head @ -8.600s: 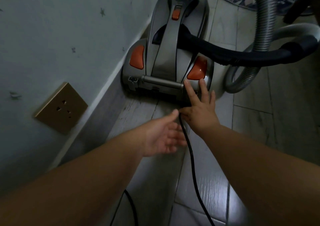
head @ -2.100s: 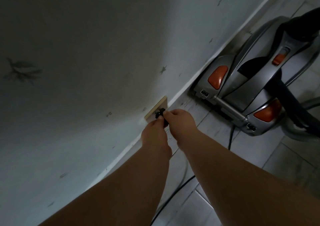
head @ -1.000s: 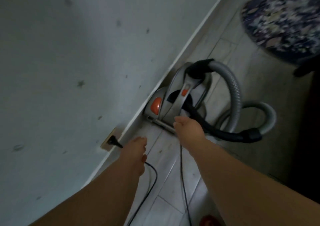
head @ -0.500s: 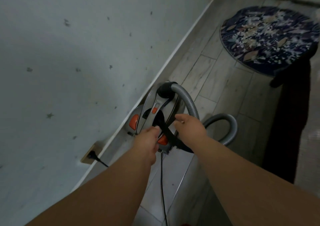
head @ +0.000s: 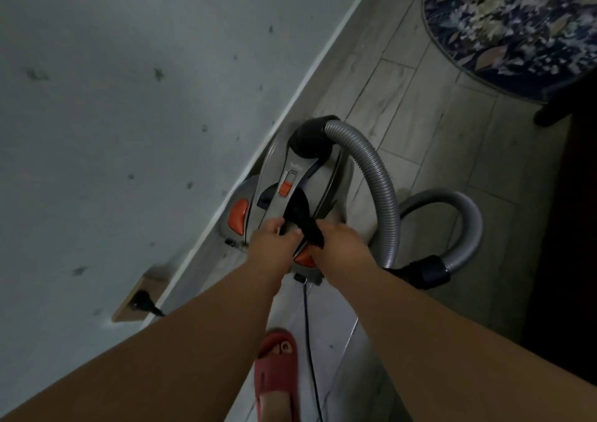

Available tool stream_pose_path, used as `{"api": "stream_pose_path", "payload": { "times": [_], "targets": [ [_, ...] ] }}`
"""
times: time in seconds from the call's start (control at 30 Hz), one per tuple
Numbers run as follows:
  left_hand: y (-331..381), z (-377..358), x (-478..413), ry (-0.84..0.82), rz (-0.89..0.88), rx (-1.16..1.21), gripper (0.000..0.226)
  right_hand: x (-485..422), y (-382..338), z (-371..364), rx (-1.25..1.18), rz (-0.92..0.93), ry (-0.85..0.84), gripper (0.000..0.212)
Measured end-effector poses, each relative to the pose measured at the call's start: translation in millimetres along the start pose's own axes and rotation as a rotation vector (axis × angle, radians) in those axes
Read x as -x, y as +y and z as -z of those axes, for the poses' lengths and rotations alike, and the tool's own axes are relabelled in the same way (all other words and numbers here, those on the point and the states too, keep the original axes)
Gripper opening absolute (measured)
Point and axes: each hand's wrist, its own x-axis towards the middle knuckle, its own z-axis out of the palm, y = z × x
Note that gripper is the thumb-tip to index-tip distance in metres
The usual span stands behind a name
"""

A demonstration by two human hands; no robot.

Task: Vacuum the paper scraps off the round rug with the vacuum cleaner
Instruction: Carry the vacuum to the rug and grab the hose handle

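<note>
The vacuum stands on the floor at its left edge, touching the wall. Its black tube lies across the body, and both grips grasp it: the left grip from the left, the right grip from the right. The grey hose loops to the right. The rug lies well apart, at the far right corner. The plug sits in the socket.

The vacuum cleaner has a smooth, glossy grey plastic body; its hose is ribbed grey plastic. The floor shows matt wood-grain planks, the rug looks like patterned cloth, the wall is matt, speckled.
</note>
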Motion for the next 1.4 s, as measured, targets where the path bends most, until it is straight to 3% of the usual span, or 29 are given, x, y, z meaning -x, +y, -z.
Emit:
{"api": "stream_pose_path", "payload": {
  "times": [0.17, 0.3, 0.37, 0.5, 0.67, 1.07, 1.4],
  "targets": [
    [-5.1, 7.3, -49.1, 0.030, -0.125, -0.236, 0.058, -23.4, 12.5, -27.7, 0.302, -0.045, -0.036, 0.073],
    [8.3, 6.2, -79.4, -0.058, -0.109, -0.225, 0.065, -36.4, 20.9, -36.8, 0.530, -0.082, -0.097, 0.086],
    [15.7, 3.3, -91.0, -0.093, -0.109, -0.233, 0.057, -40.5, 25.1, -38.1, 0.586, -0.093, -0.114, 0.090],
    [32.7, -1.5, -101.9, -0.085, -0.067, -0.253, 0.030, -39.1, 33.8, -37.9, 0.463, -0.076, -0.008, 0.083],
    [42.6, -6.3, -103.1, -0.033, -0.014, -0.318, 0.027, -30.9, 37.6, -16.7, 0.418, -0.011, 0.106, 0.069],
    [40.8, 1.0, -86.3, -0.037, -0.084, -0.396, 0.040, -3.0, 49.9, 16.3, 0.389, 0.020, 0.262, 0.033],
    [33.0, -8.4, -78.8, -0.061, 0.010, -0.243, 0.068, -10.7, 17.3, 62.8, 0.342, 0.247, 0.619, 0.041]
  ]
}}
